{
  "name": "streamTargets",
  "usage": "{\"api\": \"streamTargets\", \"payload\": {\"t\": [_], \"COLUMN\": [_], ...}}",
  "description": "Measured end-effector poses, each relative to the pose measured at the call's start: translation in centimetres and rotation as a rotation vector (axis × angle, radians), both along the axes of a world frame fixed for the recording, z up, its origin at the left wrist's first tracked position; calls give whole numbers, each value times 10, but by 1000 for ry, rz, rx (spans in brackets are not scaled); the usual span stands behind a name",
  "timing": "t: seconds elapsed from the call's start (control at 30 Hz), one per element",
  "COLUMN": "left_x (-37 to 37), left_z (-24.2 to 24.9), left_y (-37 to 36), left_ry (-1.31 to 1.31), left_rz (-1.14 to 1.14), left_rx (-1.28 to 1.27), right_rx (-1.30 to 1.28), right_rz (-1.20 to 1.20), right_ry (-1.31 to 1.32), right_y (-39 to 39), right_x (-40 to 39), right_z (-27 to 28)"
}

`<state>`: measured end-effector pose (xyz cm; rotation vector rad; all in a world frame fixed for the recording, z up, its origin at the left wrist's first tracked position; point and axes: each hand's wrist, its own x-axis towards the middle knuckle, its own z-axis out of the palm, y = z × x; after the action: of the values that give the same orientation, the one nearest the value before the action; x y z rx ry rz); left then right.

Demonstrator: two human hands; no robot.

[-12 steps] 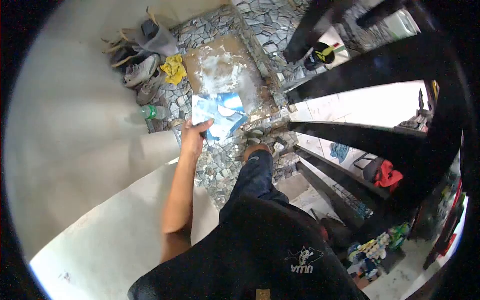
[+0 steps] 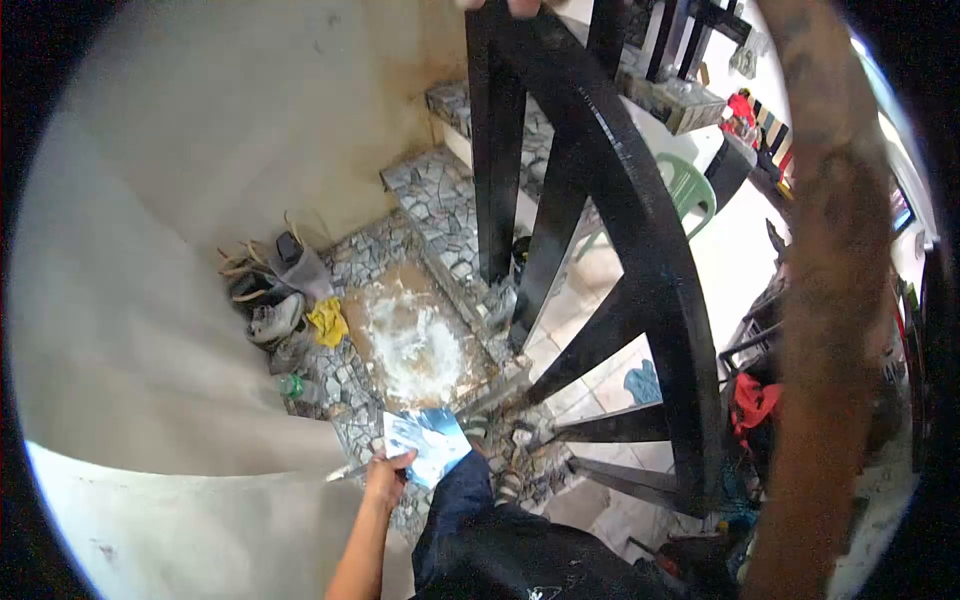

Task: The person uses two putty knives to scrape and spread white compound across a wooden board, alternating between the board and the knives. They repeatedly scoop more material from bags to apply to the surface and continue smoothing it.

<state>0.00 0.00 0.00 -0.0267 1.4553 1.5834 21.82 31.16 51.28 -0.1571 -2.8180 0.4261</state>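
Observation:
My left hand [image 2: 387, 480] is closed on the near-left edge of a flat, glossy blue-and-white sheet [image 2: 428, 445], thumb on its upper face. The sheet is above the stone-chip floor, near my leg. Just beyond it lies a brown board [image 2: 370, 300] with white smears across its middle. At the top edge, the fingertips of my right hand [image 2: 502, 5] curl over the black railing [image 2: 497, 130]; the rest of that hand is out of frame.
Shoes [image 2: 275, 320], a yellow cloth [image 2: 327, 322] and a bottle with a green cap [image 2: 292, 386] lie along the curved wall [image 2: 150, 330]. A brown post-like shape [image 2: 830, 300] rises close on the right. Past the railing stands a green chair [image 2: 688, 190].
The view has swung, and the board and shoes now appear lower. My left hand keeps the sheet, now closer to my leg. My right fingertips have come into view on the railing.

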Motion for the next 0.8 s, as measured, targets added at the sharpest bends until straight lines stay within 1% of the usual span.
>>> {"api": "streamTargets", "payload": {"t": [0.03, 0.07, 0.13, 0.17, 0.2, 0.23, 0.27, 0.3, 0.33, 0.37, 0.4, 0.43, 0.47, 0.5, 0.53, 0.57, 0.63, 0.7, 0.73, 0.77, 0.8], "left_x": [0, 3, 16, 5, -6, -17, -34, -57, -82, -96, -112, -142, -167, -190, -201, -212, -238, -244, -263, -274, -273], "left_z": [7, 11, 20, 28, 32, 33, 33, 27, 27, 37, 45, 29, 11, -5, -17, -19, -61, -94, -107, -133, -150], "left_y": [-1, -2, 2, 7, 11, 18, 23, 25, 28, 38, 49, 55, 55, 57, 58, 64, 61, 56, 53, 47, 46], "left_ry": [-86, -130, -142, -122, -97, -79, -76, 77, 90, 203, 212, 357, 321, 302, 304, 289, 218, 226, 144, 117, 95], "left_rz": [-34, -16, 3, 7, 14, 28, 47, -12, 19, 44, 77, 45, 98, 94, 69, 66, 60, 47, 5, -26, -55], "left_rx": [-21, 0, 41, 74, 111, 144, 120, 182, 75, 167, 221, 246, 238, 167, 220, 178, 153, 34, -13, -57, -101], "right_rx": [-165, -331, -497, -473, -455, -408, -763, -862, -880, -722, -567, -529, -518, -604, -686, -863, -928, -844, -810, -752, -630], "right_rz": [-86, -154, -149, -36, -24, -124, -234, -288, -366, -362, -325, -206, -151, -110, -85, -67, -86, -81, -99, -100, -126], "right_ry": [118, 257, 703, 909, 931, 842, 561, 433, 208, -91, -392, -676, -968, -812, -651, -832, -1096, -1070, -1086, -1002, -963], "right_y": [-11, -21, -45, -29, -37, -42, -49, -53, -66, -78, -94, -115, -137, -159, -185, -186, -187, -179, -175, -168, -157], "right_x": [-20, -40, -19, -35, -35, -33, -24, -25, -13, 3, 24, 49, 72, 119, 162, 163, 151, 135, 120, 102, 74], "right_z": [-7, -12, -95, -159, -210, -267, -323, -399, -449, -513, -570, -604, -634, -691, -740, -743, -754, -785, -764, -775, -782]}}
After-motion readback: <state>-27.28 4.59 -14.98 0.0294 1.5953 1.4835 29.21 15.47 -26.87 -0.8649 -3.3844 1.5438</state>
